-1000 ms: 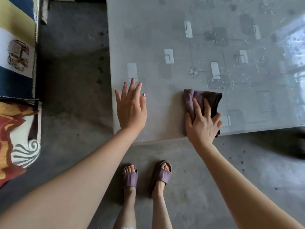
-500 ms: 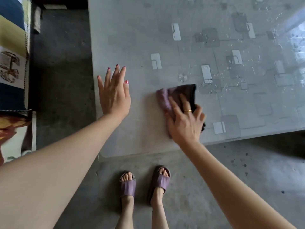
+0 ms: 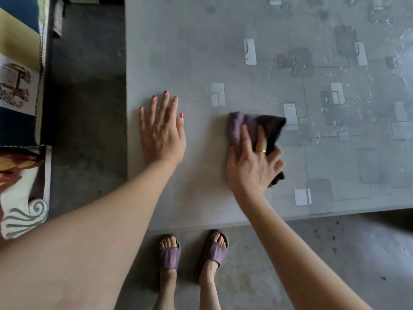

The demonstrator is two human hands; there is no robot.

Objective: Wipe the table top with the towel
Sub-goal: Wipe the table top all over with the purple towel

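Since the earlier frame: right hand and towel have slid left along the tabletop's near edge, and the view has shifted with them.

Far left: patterned cushions [image 3: 20, 86] in blue, yellow and white beside a dark concrete floor [image 3: 85, 108] strip. Left hand [image 3: 162, 130] lies flat on the grey patterned tabletop [image 3: 190, 52] near its left edge, fingers straight and slightly spread, holding nothing. Well apart to its right, right hand [image 3: 253, 162] presses down on the purple-and-dark towel [image 3: 257, 124], fingers spread across the cloth, gold ring visible; towel bunched under the palm, sticking out past the fingertips and at the right side of the hand. Towel sits on the tabletop near the front edge, just beside a white rectangle in the pattern. Right of the towel: water droplets and streaks [image 3: 335, 108] across the surface. Below the edge: two feet in purple slippers [image 3: 192, 253] on the floor.
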